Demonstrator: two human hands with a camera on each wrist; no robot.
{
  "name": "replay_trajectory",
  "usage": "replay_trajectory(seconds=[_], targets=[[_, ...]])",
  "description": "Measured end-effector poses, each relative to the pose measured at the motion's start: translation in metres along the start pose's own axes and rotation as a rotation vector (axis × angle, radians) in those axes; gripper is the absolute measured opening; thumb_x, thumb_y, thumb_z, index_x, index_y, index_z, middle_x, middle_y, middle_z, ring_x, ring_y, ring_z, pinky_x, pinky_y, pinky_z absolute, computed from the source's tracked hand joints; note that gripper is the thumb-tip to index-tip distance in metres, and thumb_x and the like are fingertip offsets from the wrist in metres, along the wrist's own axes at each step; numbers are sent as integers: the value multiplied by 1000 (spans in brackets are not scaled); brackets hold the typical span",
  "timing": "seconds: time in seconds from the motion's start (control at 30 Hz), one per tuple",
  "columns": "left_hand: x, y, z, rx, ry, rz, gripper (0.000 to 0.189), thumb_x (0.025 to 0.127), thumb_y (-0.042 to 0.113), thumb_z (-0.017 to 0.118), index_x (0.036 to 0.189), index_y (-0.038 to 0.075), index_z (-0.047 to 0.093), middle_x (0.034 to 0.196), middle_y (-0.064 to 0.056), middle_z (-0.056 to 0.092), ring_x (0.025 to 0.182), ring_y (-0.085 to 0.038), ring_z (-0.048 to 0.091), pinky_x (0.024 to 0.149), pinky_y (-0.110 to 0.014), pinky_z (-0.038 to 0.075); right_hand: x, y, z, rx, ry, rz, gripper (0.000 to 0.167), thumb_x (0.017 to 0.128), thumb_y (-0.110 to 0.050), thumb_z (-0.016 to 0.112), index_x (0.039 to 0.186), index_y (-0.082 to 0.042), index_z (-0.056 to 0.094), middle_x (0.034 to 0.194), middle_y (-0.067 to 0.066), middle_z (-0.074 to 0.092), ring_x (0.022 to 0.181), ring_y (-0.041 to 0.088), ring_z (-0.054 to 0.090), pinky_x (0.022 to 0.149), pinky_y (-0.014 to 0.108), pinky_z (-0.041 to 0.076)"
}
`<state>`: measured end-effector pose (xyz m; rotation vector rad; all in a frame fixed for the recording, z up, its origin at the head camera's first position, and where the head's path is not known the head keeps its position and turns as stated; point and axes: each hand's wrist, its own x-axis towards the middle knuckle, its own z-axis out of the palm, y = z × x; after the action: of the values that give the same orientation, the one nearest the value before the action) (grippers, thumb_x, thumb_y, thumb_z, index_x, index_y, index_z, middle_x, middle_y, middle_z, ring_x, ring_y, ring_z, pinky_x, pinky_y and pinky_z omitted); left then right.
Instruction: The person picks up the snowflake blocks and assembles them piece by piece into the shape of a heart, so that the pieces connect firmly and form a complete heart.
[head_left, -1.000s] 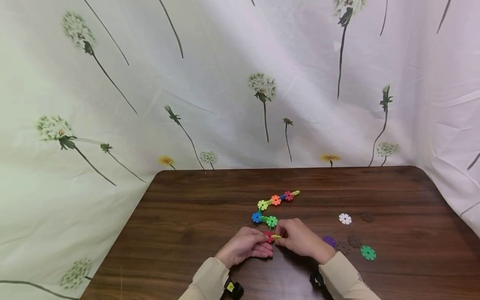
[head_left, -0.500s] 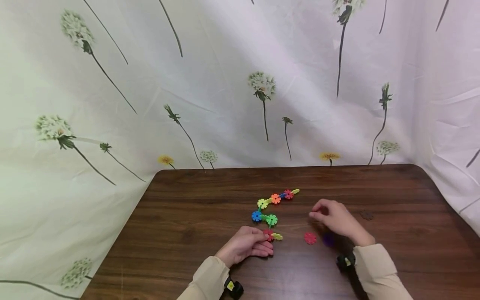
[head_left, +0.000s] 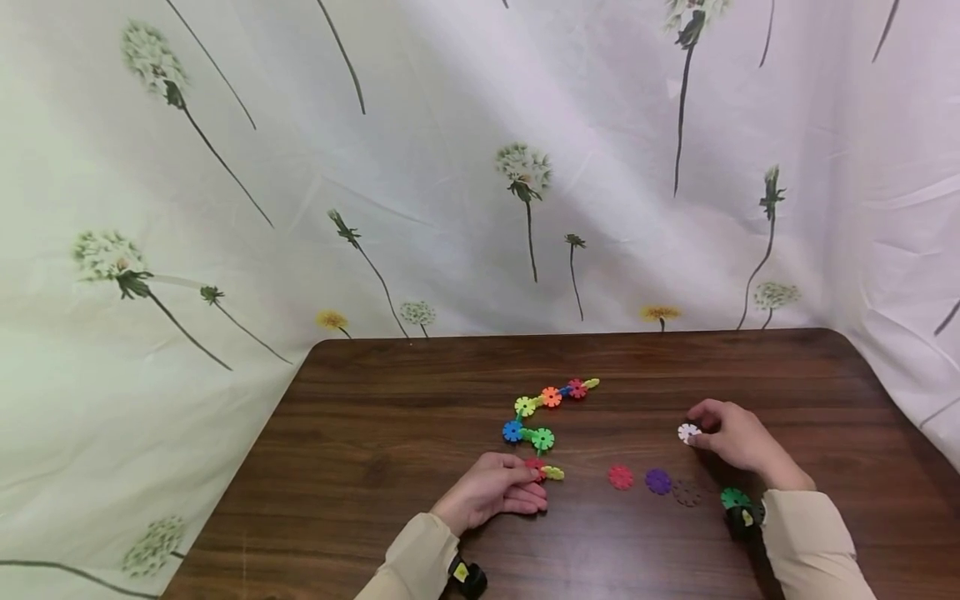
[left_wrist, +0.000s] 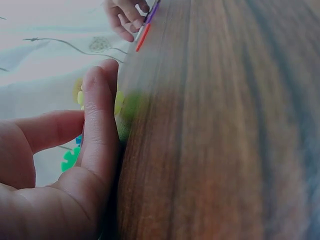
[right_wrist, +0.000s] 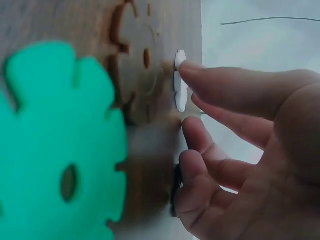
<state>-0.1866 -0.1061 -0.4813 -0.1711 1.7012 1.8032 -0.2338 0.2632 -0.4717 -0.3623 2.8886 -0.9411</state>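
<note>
My left hand point(head_left: 495, 492) pinches a red snowflake disc point(head_left: 535, 467) between thumb and fingers. This disc is part of a zigzag chain of linked snowflake discs, with a blue disc point(head_left: 512, 431), a green disc point(head_left: 543, 439) and an orange disc point(head_left: 551, 397) along it. A yellow disc point(head_left: 553, 472) sticks out from the red one on the right. Over at the right, my right hand point(head_left: 738, 437) has thumb and index finger at the edges of a white snowflake disc point(head_left: 686, 432). In the right wrist view the thumb tip lies against that white disc point(right_wrist: 180, 90).
Loose discs lie on the dark wooden table point(head_left: 360, 500): a red one point(head_left: 620, 477), a purple one point(head_left: 658, 481), a see-through brownish one point(head_left: 687, 493) and a green one point(head_left: 734, 498) partly under the right wrist camera. A flowered cloth point(head_left: 450, 167) hangs behind the table.
My right hand has left the yellow disc at the chain's end and moved right to the white disc. The loose red disc has come into view. My left hand stays on the chain.
</note>
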Motion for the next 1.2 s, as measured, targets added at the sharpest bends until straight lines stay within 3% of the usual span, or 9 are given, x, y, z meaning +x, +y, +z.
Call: replay_trajectory(seconds=[0.33, 0.73, 1.2], targets=[[0, 0, 1, 3, 1, 7, 15, 94, 8, 58, 104, -4, 59, 78, -9, 72, 72, -17, 72, 69, -31, 59, 0, -5, -2, -12, -25, 33, 19, 79, -14, 75, 92, -5, 65, 84, 7, 63, 76, 18, 54, 64, 32, 42], [2, -1, 1, -16, -2, 7, 11, 93, 8, 59, 100, -1, 58, 76, -9, 71, 70, -17, 72, 66, -29, 59, 5, -12, -3, -28, -111, 116, 27, 76, -18, 76, 87, 0, 60, 81, 7, 61, 74, 19, 53, 64, 31, 42], [1, 2, 1, -7, 5, -1, 10, 93, 7, 59, 100, -1, 58, 77, -9, 72, 71, -17, 72, 67, -31, 59, 3, -16, 0, -7, -50, 113, 25, 75, -18, 78, 85, -5, 59, 75, 2, 60, 67, 16, 50, 59, 29, 39]])
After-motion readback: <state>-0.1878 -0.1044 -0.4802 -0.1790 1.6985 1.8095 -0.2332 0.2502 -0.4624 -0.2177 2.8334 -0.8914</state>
